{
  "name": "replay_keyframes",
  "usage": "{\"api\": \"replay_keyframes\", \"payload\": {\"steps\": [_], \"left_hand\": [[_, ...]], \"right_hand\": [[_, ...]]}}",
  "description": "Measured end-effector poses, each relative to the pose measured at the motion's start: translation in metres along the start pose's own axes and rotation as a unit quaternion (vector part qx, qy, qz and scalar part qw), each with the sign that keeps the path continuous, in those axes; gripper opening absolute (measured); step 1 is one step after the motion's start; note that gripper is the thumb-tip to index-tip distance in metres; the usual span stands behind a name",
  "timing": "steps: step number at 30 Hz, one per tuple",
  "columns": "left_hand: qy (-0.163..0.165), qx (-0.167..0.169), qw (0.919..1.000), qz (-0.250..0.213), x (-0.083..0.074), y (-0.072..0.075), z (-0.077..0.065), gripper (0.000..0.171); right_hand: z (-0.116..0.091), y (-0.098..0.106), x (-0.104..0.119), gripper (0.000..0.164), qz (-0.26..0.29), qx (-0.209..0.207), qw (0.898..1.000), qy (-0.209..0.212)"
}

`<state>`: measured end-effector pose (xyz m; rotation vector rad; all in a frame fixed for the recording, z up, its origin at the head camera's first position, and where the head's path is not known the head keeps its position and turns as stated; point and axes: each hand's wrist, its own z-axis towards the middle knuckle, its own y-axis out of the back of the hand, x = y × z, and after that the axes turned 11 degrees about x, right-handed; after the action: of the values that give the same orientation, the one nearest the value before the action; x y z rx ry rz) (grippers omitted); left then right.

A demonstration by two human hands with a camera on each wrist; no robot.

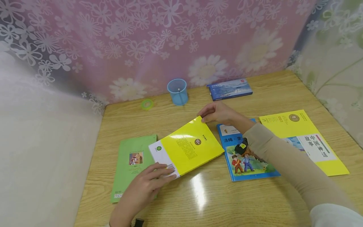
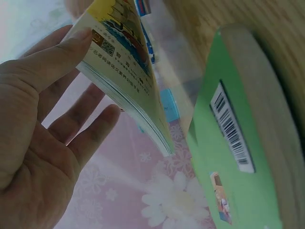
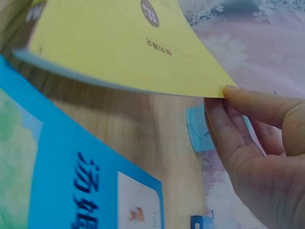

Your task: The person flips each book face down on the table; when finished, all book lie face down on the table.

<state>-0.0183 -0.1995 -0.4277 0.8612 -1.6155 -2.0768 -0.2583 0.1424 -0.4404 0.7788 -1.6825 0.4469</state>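
Note:
Both hands hold a yellow book (image 1: pixel 193 142) with a white band, tilted above the table between a green book and a blue book. My right hand (image 1: pixel 216 114) pinches its far right corner, thumb on the yellow cover and fingers beneath, as the right wrist view shows. At the near left corner my left hand (image 1: pixel 148 183) grips the white band, with the thumb on one face and the fingers behind the other in the left wrist view. The green book (image 1: pixel 124 167) lies under the left end of the yellow one. To the right lies the blue book (image 1: pixel 241 176), partly covered by the right forearm.
A second yellow book (image 1: pixel 286 124) lies at the right, overlapped by the right sleeve. Along the back stand a blue mesh cup (image 1: pixel 178 94), a blue flat box (image 1: pixel 231 90) and a green tape roll (image 1: pixel 147 104). Flowered cloth (image 1: pixel 158 56) hangs behind the wooden table (image 1: pixel 181 208).

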Motion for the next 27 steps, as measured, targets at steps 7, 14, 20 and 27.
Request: {"api": "replay_keyframes", "payload": {"steps": [7,14,20,27], "left_hand": [[0.027,0.024,0.9992,-0.015,-0.001,-0.013,-0.002,0.055],[0.051,0.036,0.9979,-0.014,-0.001,-0.019,-0.002,0.048],[0.08,0.062,0.9948,0.004,-0.002,-0.025,0.0,0.044],[0.082,0.067,0.994,0.027,-0.001,-0.034,0.0,0.045]], "right_hand": [[0.008,-0.011,-0.012,0.025,-0.06,-0.021,0.998,0.0],[0.014,-0.023,-0.019,0.023,-0.143,-0.061,0.988,0.01],[0.016,-0.031,-0.025,0.019,-0.21,-0.056,0.976,0.01],[0.015,-0.039,-0.027,0.028,-0.241,-0.036,0.97,-0.019]]}}
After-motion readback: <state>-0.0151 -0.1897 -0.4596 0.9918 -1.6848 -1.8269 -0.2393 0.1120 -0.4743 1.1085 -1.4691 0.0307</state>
